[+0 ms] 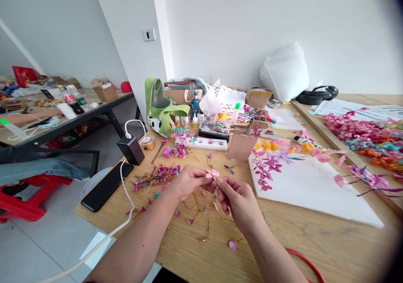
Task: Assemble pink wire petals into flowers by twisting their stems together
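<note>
Between my two hands, above the wooden table, is a small pink artificial flower [213, 173] with a pale centre. My left hand [192, 180] pinches it from the left with thumb and forefinger. From the right, my right hand [234, 195] pinches at the flower's lower side, its other fingers curled. Below them lie loose gold-stemmed petals [190, 221] and a pale purple bud [232, 245]. Left of my left hand spreads a heap of magenta flower sprigs [163, 173]. A white foam board [302, 190] at the right carries rows of magenta and orange flowers.
A black phone [107, 187] and a charger block [130, 150] with a white cable stand at the left edge. Behind are a green bag [157, 113], small bottles [195, 120] and a cardboard piece [241, 147]. Pink flower bundles [352, 129] lie far right. A person's jeans-clad leg [28, 168] shows at left.
</note>
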`<state>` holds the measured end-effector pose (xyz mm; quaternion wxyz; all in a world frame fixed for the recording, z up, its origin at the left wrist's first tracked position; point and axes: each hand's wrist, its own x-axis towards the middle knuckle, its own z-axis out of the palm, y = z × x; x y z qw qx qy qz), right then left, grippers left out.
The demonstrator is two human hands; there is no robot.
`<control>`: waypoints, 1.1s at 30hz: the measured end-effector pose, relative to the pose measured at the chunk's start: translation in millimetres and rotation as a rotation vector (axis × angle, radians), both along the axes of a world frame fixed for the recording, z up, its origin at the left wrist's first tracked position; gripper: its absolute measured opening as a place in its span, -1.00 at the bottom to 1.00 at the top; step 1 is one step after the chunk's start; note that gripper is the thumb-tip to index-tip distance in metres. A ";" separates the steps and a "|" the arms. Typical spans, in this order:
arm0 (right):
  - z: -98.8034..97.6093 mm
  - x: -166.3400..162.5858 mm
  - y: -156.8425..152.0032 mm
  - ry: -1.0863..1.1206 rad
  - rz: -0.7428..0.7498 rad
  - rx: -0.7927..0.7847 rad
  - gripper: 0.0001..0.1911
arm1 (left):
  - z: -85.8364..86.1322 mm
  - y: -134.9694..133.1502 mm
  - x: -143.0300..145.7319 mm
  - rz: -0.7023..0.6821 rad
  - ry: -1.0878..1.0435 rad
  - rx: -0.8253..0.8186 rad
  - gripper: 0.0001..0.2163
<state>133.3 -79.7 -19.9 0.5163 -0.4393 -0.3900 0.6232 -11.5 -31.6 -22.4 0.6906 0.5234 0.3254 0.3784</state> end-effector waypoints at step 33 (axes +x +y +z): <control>9.6 4.0 -0.8 0.131 0.001 0.071 -0.59 | 2.6 -5.1 -6.9 0.007 0.261 0.533 -0.72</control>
